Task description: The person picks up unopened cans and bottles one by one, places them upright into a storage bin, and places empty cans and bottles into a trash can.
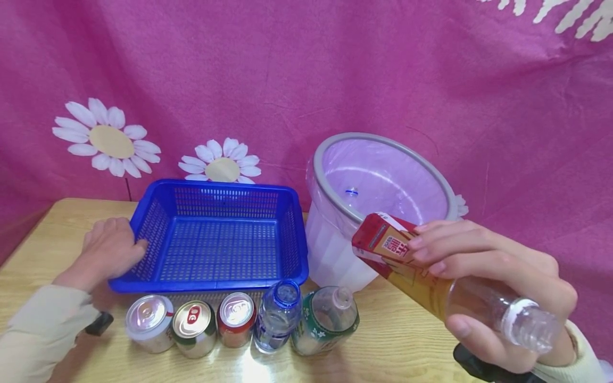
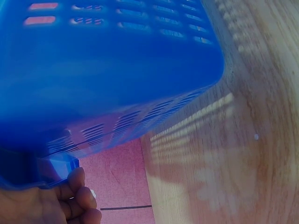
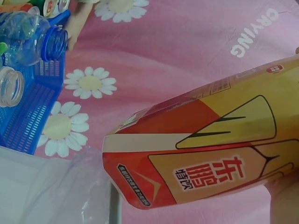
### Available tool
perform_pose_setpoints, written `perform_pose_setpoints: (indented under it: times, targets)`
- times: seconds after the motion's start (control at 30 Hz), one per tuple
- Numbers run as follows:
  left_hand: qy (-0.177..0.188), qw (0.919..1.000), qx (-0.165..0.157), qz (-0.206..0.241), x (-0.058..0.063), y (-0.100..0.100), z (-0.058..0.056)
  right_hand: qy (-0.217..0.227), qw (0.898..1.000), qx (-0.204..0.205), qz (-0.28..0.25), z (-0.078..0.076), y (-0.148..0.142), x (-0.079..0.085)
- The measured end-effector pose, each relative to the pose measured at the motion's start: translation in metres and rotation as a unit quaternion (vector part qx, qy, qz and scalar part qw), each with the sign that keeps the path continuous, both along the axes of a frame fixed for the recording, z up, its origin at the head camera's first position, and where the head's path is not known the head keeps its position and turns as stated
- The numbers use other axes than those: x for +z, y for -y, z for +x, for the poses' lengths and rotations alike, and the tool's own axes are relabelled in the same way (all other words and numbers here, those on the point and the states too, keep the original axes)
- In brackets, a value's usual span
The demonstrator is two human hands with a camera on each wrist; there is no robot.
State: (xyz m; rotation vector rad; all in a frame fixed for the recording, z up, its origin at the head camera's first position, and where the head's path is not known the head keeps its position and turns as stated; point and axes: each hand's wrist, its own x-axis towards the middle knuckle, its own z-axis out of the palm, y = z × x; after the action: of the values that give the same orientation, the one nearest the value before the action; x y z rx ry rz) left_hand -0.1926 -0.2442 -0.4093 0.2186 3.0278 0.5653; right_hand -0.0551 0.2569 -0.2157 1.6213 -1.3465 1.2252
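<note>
My right hand (image 1: 503,276) grips a clear plastic bottle (image 1: 421,290) with a red and yellow label. It is tilted, its capless neck toward the lower right and its red base near the front rim of a lined waste bin (image 1: 330,250). That label fills much of the right wrist view. At the left, my left hand (image 1: 107,250) holds the rim of a blue plastic basket (image 1: 222,247). Fingers (image 2: 77,179) curl at the basket's rim in the left wrist view. Inside the bin, a small clear item with a blue ring (image 1: 351,192) shows.
In front of the basket stand a white can (image 1: 150,327), a green can with a gold lid (image 1: 193,330), a red can (image 1: 237,319), a clear bottle with a blue neck ring (image 1: 278,322) and a green-labelled bottle (image 1: 325,324). A pink flowered cloth (image 1: 287,80) hangs behind.
</note>
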Motion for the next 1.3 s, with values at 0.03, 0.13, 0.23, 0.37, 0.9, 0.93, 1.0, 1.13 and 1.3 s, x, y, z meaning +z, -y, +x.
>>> perform_pose_setpoints:
  times: [0.03, 0.13, 0.23, 0.37, 0.9, 0.93, 1.0, 1.13, 1.3]
  targets:
    - [-0.001, 1.0, -0.001, -0.002, 0.0, 0.0, 0.0, 0.002, 1.0, 0.001, -0.003, -0.001, -0.002, -0.001]
    - [-0.004, 1.0, -0.003, -0.003, 0.001, 0.0, 0.001, 0.006, 1.0, 0.0, -0.007, -0.001, -0.006, -0.001]
    - [-0.006, 1.0, -0.003, -0.004, 0.001, 0.0, 0.001, 0.012, 1.0, -0.006, -0.01, 0.0, -0.009, 0.0]
    - [-0.003, 1.0, -0.002, -0.006, 0.0, 0.0, 0.001, 0.013, 1.0, -0.014, -0.024, 0.0, -0.009, 0.002]
    - [0.001, 1.0, 0.002, -0.003, 0.0, 0.0, -0.001, 0.049, 0.997, -0.03, -0.053, 0.003, -0.013, 0.014]
    - [0.0, 1.0, 0.002, -0.003, 0.0, 0.0, -0.001, 0.053, 0.997, -0.032, -0.054, 0.003, -0.012, 0.016]
    - [0.0, 1.0, 0.002, -0.002, 0.0, 0.0, -0.001, 0.06, 0.996, -0.038, -0.058, 0.002, -0.012, 0.019]
    - [0.004, 1.0, 0.006, -0.002, -0.001, -0.001, -0.001, 0.073, 0.994, -0.042, -0.074, -0.002, -0.014, 0.021]
    - [0.005, 0.9999, 0.009, 0.002, 0.0, 0.0, 0.0, 0.071, 0.992, -0.047, -0.092, -0.006, -0.014, 0.021]
